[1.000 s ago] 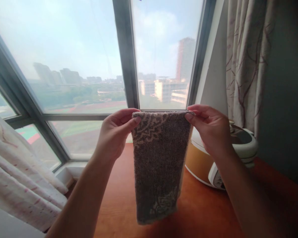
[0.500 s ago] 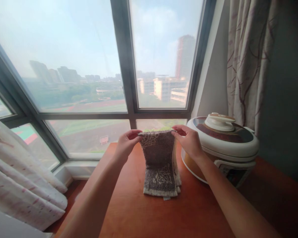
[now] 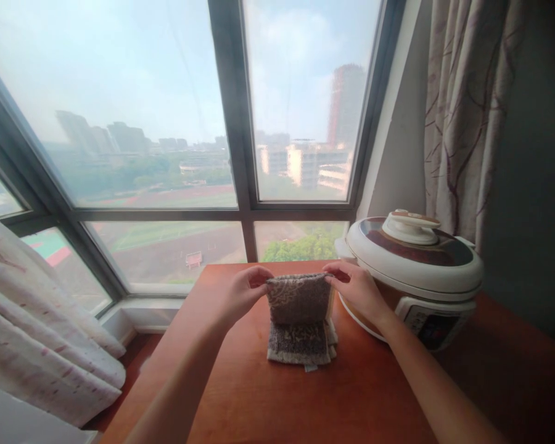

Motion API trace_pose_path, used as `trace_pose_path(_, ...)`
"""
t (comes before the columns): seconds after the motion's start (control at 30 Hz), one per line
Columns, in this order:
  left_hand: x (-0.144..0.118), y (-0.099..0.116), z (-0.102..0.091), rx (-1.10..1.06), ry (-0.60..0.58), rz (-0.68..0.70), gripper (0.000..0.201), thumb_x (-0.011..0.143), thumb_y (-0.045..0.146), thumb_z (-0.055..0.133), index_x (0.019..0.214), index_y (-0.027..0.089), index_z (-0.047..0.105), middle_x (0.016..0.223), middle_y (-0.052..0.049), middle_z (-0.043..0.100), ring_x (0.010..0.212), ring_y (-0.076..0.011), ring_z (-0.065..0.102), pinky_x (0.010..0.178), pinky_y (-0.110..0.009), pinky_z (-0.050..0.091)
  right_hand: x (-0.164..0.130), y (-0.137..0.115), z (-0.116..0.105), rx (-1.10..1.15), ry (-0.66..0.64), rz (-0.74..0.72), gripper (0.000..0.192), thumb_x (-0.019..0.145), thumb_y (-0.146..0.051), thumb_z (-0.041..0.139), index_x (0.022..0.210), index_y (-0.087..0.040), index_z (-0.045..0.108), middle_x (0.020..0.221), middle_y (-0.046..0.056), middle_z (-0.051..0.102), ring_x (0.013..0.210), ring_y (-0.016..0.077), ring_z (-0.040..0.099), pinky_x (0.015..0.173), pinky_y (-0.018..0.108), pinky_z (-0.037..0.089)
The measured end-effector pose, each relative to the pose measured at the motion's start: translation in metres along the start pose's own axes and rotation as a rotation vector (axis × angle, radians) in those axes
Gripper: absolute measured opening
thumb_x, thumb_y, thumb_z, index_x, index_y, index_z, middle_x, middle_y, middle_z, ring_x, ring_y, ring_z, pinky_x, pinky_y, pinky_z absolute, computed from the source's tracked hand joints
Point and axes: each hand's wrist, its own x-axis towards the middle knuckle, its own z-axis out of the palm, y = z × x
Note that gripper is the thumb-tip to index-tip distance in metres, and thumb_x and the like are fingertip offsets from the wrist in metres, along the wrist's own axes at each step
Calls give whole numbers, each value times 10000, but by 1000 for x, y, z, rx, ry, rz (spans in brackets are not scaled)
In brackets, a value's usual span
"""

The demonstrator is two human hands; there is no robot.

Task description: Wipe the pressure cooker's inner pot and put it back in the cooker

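Observation:
A grey-brown towel (image 3: 300, 302) with a cream leaf pattern and pale border stands partly raised from the wooden table (image 3: 250, 394). Its lower end rests on the wood in layers, and a small white tag pokes out in front. My left hand (image 3: 247, 293) pinches the upper left corner between thumb and fingers. At the upper right corner, my right hand (image 3: 354, 287) holds it the same way. Between the hands the top edge is stretched level, and the cloth bulges forward over its lower part.
Just right of my right hand sits a white and brown electric cooker (image 3: 411, 271) with a domed lid. Behind the table rises a large window with a grey frame (image 3: 166, 215). Patterned curtains hang at the left (image 3: 37, 333) and the right (image 3: 462, 117).
Both hands have come down with the towel's top edge, moving slightly right. The towel, taller and straighter before, now sags and folds over its lower part.

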Motion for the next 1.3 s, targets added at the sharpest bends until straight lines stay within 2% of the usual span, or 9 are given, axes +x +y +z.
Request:
trace_pose_path(0.13,-11,14,-4,-87,-59,-30,197,761,292,787,910,171,742,888,-68,743,867,-213,685,803,-323,528,-9,-12,-10,51,-55,11,176,811,-326,678,929,-227,763,980,57,772,872,220,721,822,369,593)
trace_pose_path(0.27,-19,41,-11,-188,-23,-5,239,719,267,835,923,168,761,862,-62,749,804,-190,676,716,-276,519,-14,-42,-26,180,-62,-2,217,797,-365,747,952,-214,765,953,58,775,848,211,735,800,343,616)
trace_pose_path(0.5,-11,119,-17,-376,142,254,241,672,189,846,903,168,782,731,-18,730,636,-110,641,582,-191,479,10,-117,-58,269,189,-273,214,757,-314,831,945,-238,761,899,22,764,829,173,733,750,270,618)
trace_pose_path(0.63,11,147,-18,-418,207,352,228,667,168,829,890,173,782,734,-4,729,627,-96,651,558,-175,484,37,-134,-61,248,275,-357,208,773,-277,816,962,-224,746,888,12,752,836,164,724,779,282,610)
trace_pose_path(0.87,38,138,-19,-413,258,393,246,671,171,843,907,164,773,769,-8,743,684,-102,670,627,-199,515,59,-125,-47,233,396,-357,196,773,-301,812,931,-216,733,850,7,733,788,158,709,748,292,606)
trace_pose_path(1.0,25,139,-17,-369,275,415,271,679,176,844,940,176,769,793,-13,753,698,-117,676,654,-225,528,47,-128,-50,243,391,-330,213,769,-303,817,945,-217,734,841,7,734,774,155,706,738,290,609)
trace_pose_path(1.1,0,139,-15,-355,275,435,274,683,157,848,944,187,773,804,-12,754,705,-121,676,667,-223,537,24,-131,-57,271,373,-343,199,762,-270,826,935,-220,742,872,11,741,794,147,706,765,278,606)
trace_pose_path(1.2,-40,125,-14,-289,222,387,246,722,163,836,959,199,779,823,-24,753,738,-139,681,666,-216,544,-17,-127,-65,286,233,-300,171,770,-260,824,923,-231,753,879,20,740,799,155,706,750,259,603)
trace_pose_path(1.3,-92,94,-12,-132,113,288,217,761,185,813,971,233,785,865,-39,757,750,-148,672,647,-200,542,-70,-110,-71,220,-144,-158,128,797,-285,800,911,-245,761,842,54,730,810,202,705,720,276,599)
